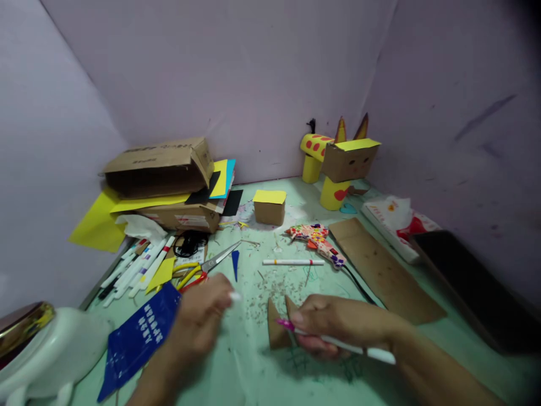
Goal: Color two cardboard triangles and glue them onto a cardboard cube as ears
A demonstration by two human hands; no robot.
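My right hand (327, 327) is closed around a white marker (338, 343), whose bare magenta tip points left. Beneath that tip lies an ear-shaped cardboard piece (276, 330), and a second pointed cardboard piece (289, 307) shows partly behind my right fingers. To the left, my left hand (203, 316), smeared a little by motion, pinches a small white marker cap (235, 296) above the table. Red-handled scissors (203, 277) and yellow-handled scissors (211, 262) lie just beyond my left hand. Another white marker (293, 262) rests crosswise ahead of both hands.
A patterned glue gun (315, 239) and cardboard strip (380, 265) lie right, near a dark tablet-like slab (473, 287). Behind stand a small yellow-topped box (269, 208) and a cardboard animal (349, 160). Left are several markers (139, 268), a blue packet (143, 335) and an open carton (156, 169).
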